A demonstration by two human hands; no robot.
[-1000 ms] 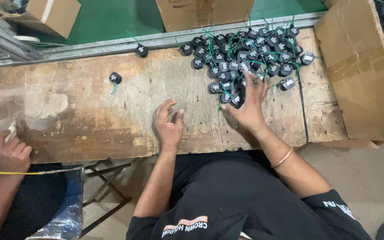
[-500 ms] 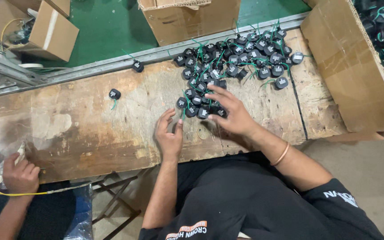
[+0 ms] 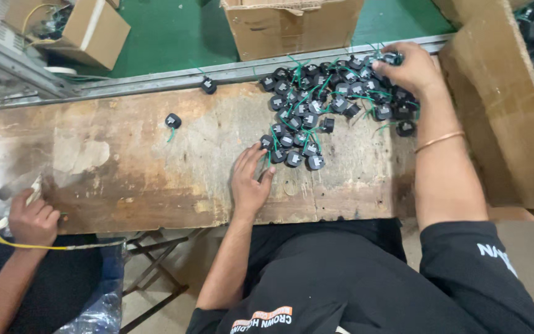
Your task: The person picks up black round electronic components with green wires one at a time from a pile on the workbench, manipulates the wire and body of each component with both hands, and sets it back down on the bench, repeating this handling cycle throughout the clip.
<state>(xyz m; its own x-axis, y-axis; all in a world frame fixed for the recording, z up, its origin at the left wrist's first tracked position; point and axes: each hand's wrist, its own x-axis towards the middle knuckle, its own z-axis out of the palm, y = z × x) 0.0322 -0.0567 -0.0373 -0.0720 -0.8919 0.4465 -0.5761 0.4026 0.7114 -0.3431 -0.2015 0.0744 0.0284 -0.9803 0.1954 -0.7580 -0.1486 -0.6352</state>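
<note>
Many round black parts (image 3: pixel 335 102), worn wooden bench (image 3: pixel 125 167)

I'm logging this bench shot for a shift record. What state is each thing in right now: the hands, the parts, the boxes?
Left hand: flat on the wooden bench, fingers spread, empty.
Right hand: reaching into the far end of the pile of black parts, fingers curled over some.
Stray black part: lying alone, apart from the pile.
Cardboard box: open at the top.
Co-worker's hand: closed around a yellow wire.
</note>
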